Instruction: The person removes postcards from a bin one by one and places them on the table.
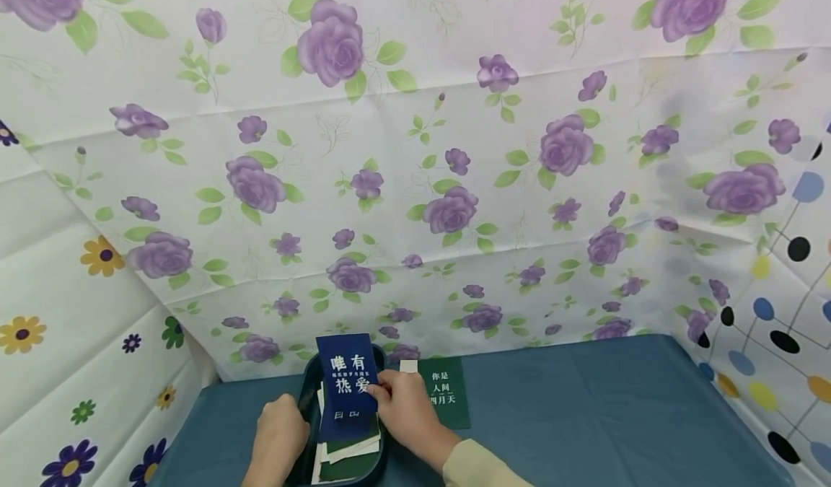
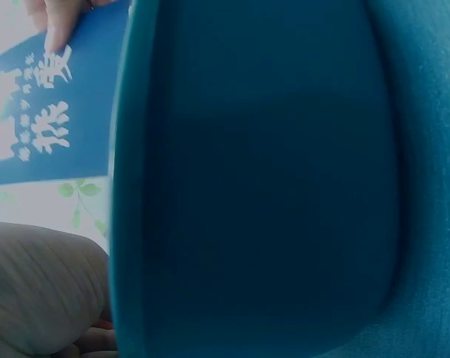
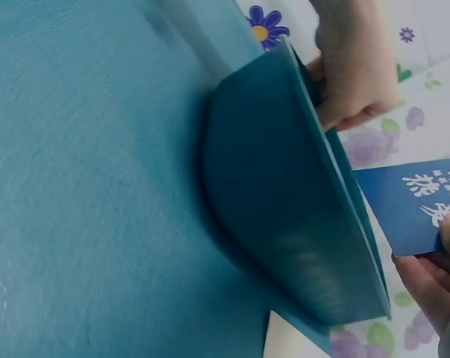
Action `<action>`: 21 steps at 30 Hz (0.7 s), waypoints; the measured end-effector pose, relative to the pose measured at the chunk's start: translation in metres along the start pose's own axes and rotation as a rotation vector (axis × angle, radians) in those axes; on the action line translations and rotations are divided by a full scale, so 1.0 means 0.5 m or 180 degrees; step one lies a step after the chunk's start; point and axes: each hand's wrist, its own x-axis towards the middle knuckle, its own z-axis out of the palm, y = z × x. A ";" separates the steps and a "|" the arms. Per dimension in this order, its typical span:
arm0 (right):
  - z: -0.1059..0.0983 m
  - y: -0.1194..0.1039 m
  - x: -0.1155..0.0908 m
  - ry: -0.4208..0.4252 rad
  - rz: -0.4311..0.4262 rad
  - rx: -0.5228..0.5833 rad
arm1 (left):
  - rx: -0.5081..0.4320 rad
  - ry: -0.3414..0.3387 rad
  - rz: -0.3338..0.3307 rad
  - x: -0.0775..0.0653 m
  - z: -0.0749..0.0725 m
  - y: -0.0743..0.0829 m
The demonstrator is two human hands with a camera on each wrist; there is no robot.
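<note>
My right hand (image 1: 409,407) pinches the right edge of a dark blue card (image 1: 347,364) with white Chinese characters, held up over a dark teal plastic bin (image 3: 277,171). At the bin's left side, my left hand (image 1: 279,433) grips the rim with curled fingers; the right wrist view shows its fingers (image 3: 336,115) reaching over the edge. Inside the bin, below the raised card, lie another blue card (image 1: 334,431) and a stack of green and white cards (image 1: 357,465). The left wrist view is mostly filled by the bin's outer wall (image 2: 262,186).
Right of the bin, a green card (image 1: 448,393) with white characters lies on the blue-covered table (image 1: 552,407), with a cream card (image 1: 408,366) at its left. A floral sheet (image 1: 389,148) rises behind the table, and other patterned sheets stand at both sides.
</note>
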 end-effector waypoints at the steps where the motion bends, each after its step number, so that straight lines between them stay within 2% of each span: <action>1: -0.005 0.001 0.000 0.0029 -0.0018 0.0001 | -0.0002 0.0005 0.0007 -0.001 0.000 0.000; 10: -0.049 0.010 -0.004 0.0324 -0.0181 -0.0047 | -0.0010 0.0006 -0.0011 -0.002 0.001 0.003; 21: -0.103 0.070 -0.019 0.0480 -0.0028 -0.0121 | -0.0025 0.0053 -0.0057 0.002 0.004 -0.001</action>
